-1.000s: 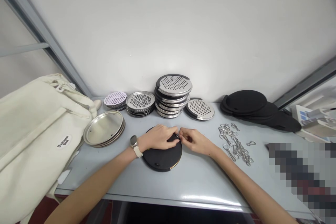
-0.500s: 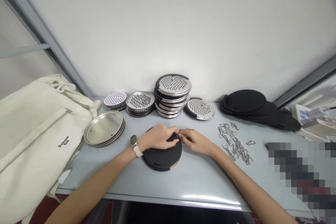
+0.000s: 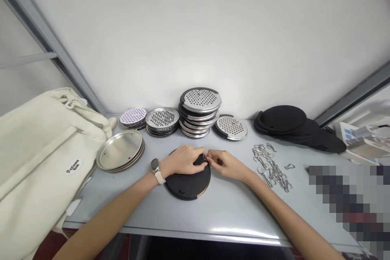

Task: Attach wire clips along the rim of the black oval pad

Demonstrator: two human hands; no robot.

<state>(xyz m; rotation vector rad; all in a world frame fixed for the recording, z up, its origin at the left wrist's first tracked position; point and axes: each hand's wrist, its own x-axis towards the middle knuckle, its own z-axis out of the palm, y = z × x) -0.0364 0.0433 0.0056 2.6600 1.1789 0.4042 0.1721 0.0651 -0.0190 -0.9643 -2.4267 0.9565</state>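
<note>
A round black disc point(image 3: 191, 183) lies on the table in front of me, with a thin gold-coloured line along its lower right edge. Over its upper part rests my left hand point(image 3: 187, 160), thumb and fingers closed around the disc's right rim. My right hand point(image 3: 224, 164) is at that same rim, thumb and forefinger pinched on a small metal clip point(image 3: 205, 157). Most of the clip is hidden by the fingertips, so I cannot tell whether it passes through the disc. To the right is a loose pile of similar metal clips point(image 3: 276, 172), some with rings.
Along the wall stand stacks of round metal graters point(image 3: 163, 118), a taller stack with black rims point(image 3: 199, 118) and a single grater point(image 3: 232, 127). Metal lids point(image 3: 120, 150) are stacked at left beside a cream bag point(image 3: 45, 150). Black discs point(image 3: 283, 118) lie at the back right.
Both hands stay at the disc's rim. The small clip shows a little more between the fingertips. The whole view has shifted slightly.
</note>
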